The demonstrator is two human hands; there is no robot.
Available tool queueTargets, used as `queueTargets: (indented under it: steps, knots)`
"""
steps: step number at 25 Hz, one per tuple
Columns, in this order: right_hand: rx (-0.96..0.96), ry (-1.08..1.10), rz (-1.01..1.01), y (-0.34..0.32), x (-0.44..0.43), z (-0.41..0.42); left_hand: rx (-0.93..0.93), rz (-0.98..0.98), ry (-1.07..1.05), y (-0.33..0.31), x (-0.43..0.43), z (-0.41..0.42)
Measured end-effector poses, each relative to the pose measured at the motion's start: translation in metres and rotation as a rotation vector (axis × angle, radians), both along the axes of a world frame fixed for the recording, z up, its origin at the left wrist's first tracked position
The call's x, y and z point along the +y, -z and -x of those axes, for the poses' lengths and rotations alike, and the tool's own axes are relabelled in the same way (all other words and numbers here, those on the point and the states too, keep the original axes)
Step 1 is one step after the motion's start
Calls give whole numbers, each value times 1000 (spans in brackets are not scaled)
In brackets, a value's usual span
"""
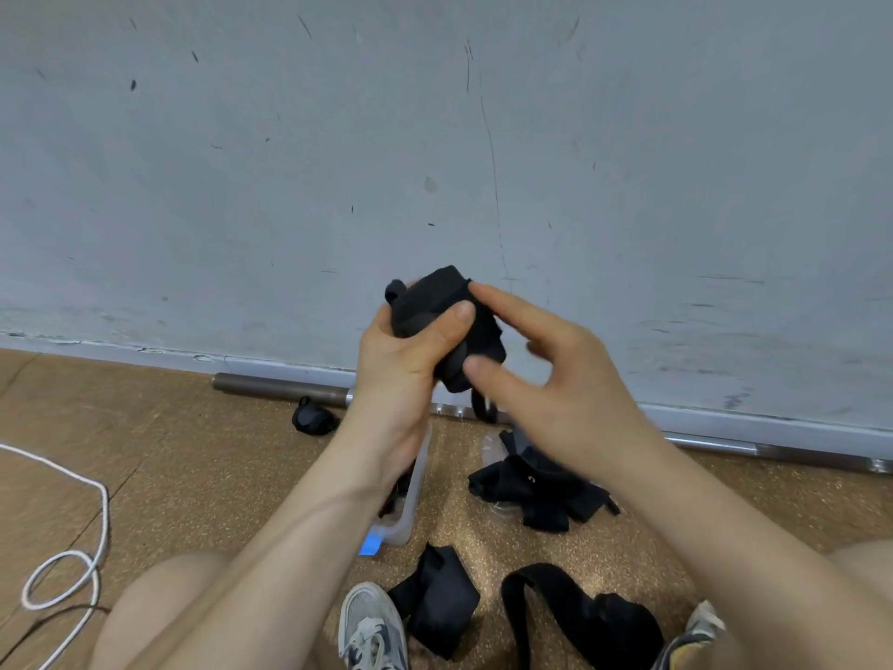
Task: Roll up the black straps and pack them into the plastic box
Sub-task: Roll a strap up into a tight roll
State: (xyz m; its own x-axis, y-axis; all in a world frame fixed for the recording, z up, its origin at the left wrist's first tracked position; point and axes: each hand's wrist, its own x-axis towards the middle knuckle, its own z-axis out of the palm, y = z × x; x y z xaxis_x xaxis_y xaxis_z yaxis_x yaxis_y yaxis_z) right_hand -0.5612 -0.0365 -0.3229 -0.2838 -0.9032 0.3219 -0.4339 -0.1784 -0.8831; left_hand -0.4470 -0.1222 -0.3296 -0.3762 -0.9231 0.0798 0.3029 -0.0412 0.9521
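Note:
My left hand (406, 365) grips a rolled black strap (435, 302) held up in front of the wall, thumb pressed across it. My right hand (555, 374) is beside it, index fingertip touching the roll's upper right edge and fingers spread; the strap's loose tail (483, 408) hangs below. The clear plastic box (413, 495) stands on the floor under my left forearm, mostly hidden. Loose black straps lie in a pile (536, 490) to the right and two more (435, 602) (580, 616) near my shoes. A rolled strap (311, 418) lies by the wall.
A metal barbell bar (280, 384) runs along the base of the grey wall. A white rope (72, 563) loops on the cork-coloured floor at left. My knees and shoes (369, 626) fill the bottom edge. A blue tag (371, 545) sits by the box.

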Motion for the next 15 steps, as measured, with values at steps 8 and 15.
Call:
queueTargets:
  steps: [8, 15]
  knots:
    - [-323, -118, -177, 0, -6, 10, -836, 726, 193, -8, 2, -13]
    - [-343, -133, -92, -25, -24, -17, -611, 531, 113, -33, -8, -52]
